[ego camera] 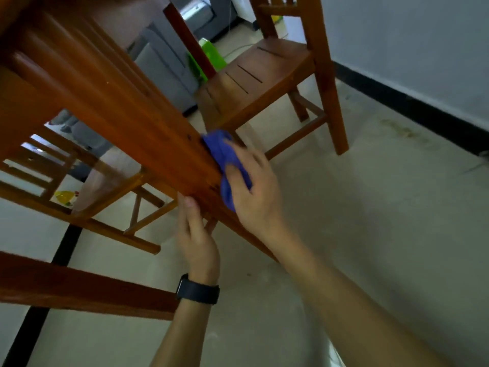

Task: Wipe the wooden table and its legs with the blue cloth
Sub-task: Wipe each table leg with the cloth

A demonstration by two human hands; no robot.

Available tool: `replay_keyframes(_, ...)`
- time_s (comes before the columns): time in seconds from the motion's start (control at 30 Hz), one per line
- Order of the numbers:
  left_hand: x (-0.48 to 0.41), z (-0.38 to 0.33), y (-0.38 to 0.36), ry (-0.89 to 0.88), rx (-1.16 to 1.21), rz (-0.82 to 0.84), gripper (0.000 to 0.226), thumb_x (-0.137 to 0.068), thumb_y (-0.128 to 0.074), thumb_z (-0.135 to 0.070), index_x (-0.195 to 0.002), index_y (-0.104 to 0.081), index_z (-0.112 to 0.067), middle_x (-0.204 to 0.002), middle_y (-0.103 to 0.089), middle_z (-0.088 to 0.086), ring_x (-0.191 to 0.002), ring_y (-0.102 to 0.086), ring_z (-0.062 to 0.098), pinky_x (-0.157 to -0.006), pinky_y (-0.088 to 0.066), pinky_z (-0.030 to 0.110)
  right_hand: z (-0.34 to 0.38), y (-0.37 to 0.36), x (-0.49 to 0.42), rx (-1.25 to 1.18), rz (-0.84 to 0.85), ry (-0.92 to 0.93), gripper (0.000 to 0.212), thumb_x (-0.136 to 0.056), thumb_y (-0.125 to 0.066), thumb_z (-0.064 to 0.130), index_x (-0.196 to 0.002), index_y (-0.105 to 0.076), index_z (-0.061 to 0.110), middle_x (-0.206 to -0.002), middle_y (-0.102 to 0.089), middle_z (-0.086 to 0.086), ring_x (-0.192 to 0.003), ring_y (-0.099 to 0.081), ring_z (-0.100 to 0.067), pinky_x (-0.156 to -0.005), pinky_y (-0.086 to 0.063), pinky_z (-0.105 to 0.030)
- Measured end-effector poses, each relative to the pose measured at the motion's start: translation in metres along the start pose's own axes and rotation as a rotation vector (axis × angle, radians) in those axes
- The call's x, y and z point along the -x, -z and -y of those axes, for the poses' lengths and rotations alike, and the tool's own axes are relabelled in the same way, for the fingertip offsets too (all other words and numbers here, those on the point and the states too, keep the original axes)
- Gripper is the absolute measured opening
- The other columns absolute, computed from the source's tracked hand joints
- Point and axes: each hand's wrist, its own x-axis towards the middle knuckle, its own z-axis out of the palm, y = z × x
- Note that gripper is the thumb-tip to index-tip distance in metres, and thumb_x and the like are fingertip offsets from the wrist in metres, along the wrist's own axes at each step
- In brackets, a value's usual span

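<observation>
The reddish-brown wooden table leg (137, 123) runs slantwise from upper left down to the middle of the head view. A bunched blue cloth (221, 152) lies against its lower right side. My right hand (254, 189) holds the cloth, thumb over it, and presses it onto the leg. Just below, my left hand (197, 234), with a black watch on the wrist, grips the leg's lower end, fingers wrapped behind the wood. The leg's foot is hidden behind my hands and right forearm.
A wooden chair (267, 70) stands beyond the leg at upper right. Another chair (87, 186) sits at left, and a wooden rail (79, 292) crosses the lower left. A green object (209, 56) is behind. Pale floor (370, 207) spreads to the right, up to a grey wall (423, 49).
</observation>
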Motion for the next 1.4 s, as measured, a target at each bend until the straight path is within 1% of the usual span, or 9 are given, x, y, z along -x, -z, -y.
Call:
replay_keyframes(0.23,0.003,0.023,-0.011,-0.047,-0.036,-0.085,0.051,-0.099,-0.042,-0.047,-0.149,-0.033,-0.037,-0.148,-0.046,-0.011,-0.135,-0.046,0.013,-0.108,-0.043,0.05,-0.17,0.044,0.106,0.357,0.205,-0.864,0.039,-0.088,-0.037,0.042,-0.118,-0.061,0.035,-0.106,-0.068,-0.004,-0.1,-0.065,-0.027,-0.088,-0.052,-0.041)
replay_keyframes(0.4,0.008,0.026,-0.012,-0.023,0.019,0.033,0.039,-0.102,-0.043,-0.04,-0.137,-0.032,-0.055,-0.134,-0.047,-0.038,-0.132,-0.046,0.002,-0.108,-0.044,0.045,-0.108,0.011,0.088,0.071,-0.199,-0.479,0.037,-0.099,-0.044,0.046,-0.13,-0.056,0.032,-0.11,-0.06,0.018,-0.1,-0.056,0.005,-0.087,-0.044,-0.012)
replay_keyframes(0.53,0.025,0.046,-0.004,-0.005,-0.009,0.122,0.049,-0.104,-0.042,-0.032,-0.15,-0.027,-0.043,-0.148,-0.044,-0.022,-0.135,-0.046,0.008,-0.107,-0.046,0.043,-0.129,-0.012,0.131,0.212,-0.286,-0.589,0.052,-0.097,-0.035,0.049,-0.135,-0.053,0.018,-0.124,-0.059,-0.007,-0.114,-0.056,-0.023,-0.094,-0.044,-0.033)
replay_keyframes(0.63,0.038,0.072,0.012,0.222,-0.193,0.328,0.037,-0.103,-0.04,-0.042,-0.129,-0.03,-0.067,-0.135,-0.048,-0.037,-0.12,-0.056,0.002,-0.099,-0.051,0.036,-0.175,0.017,0.151,0.321,-0.029,-1.05,0.037,-0.1,-0.038,0.033,-0.117,-0.062,0.011,-0.098,-0.069,-0.019,-0.087,-0.064,-0.034,-0.081,-0.05,-0.039)
replay_keyframes(0.73,0.047,0.108,0.038,0.359,-0.609,0.766,0.036,-0.103,-0.038,-0.047,-0.139,-0.041,-0.047,-0.151,-0.043,-0.009,-0.131,-0.05,0.015,-0.108,-0.039,0.03,-0.181,0.03,0.157,0.114,0.062,-1.236,0.038,-0.097,-0.041,0.034,-0.077,-0.058,0.006,-0.054,-0.061,-0.013,-0.053,-0.054,-0.028,-0.055,-0.045,-0.034)
replay_keyframes(0.9,0.054,0.132,0.064,0.487,-0.668,1.094,0.06,-0.094,-0.045,-0.063,-0.146,-0.041,-0.035,-0.155,-0.036,-0.003,-0.136,-0.04,0.018,-0.114,-0.033,0.035,-0.126,-0.025,0.176,-0.344,0.146,-1.333,0.025,-0.095,-0.054,0.023,-0.11,-0.064,0.007,-0.11,-0.067,-0.023,-0.091,-0.065,-0.03,-0.076,-0.051,-0.036)
replay_keyframes(1.13,0.025,0.1,0.151,0.59,-0.204,0.652,0.035,-0.098,-0.057,-0.032,-0.131,-0.05,-0.043,-0.14,-0.042,-0.008,-0.119,-0.051,0.015,-0.095,-0.051,0.029,-0.04,-0.09,0.155,-0.773,0.323,-1.24,0.035,-0.097,-0.048,0.02,-0.13,-0.056,0.022,-0.127,-0.065,-0.015,-0.117,-0.061,-0.036,-0.102,-0.044,-0.052)
replay_keyframes(1.3,0.021,0.088,0.232,0.593,-0.136,0.398,0.07,-0.089,-0.069,-0.015,-0.144,-0.038,-0.046,-0.133,-0.045,-0.011,-0.105,-0.058,0.01,-0.073,-0.056,0.021,-0.014,-0.146,0.168,-0.409,0.666,-0.978,0.05,-0.085,-0.055,0.044,-0.134,-0.048,0.035,-0.126,-0.065,0.001,-0.11,-0.067,-0.02,-0.091,-0.056,-0.041)
replay_keyframes(1.4,0.034,0.096,0.262,0.559,-0.188,0.319,0.063,-0.086,-0.072,-0.016,-0.14,-0.047,-0.036,-0.128,-0.056,-0.008,-0.104,-0.061,0.007,-0.084,-0.057,0.028,-0.006,-0.183,0.179,-0.228,0.716,-0.788,0.047,-0.092,-0.053,0.044,-0.137,-0.038,0.048,-0.14,-0.052,0.009,-0.125,-0.055,-0.014,-0.106,-0.046,-0.044)
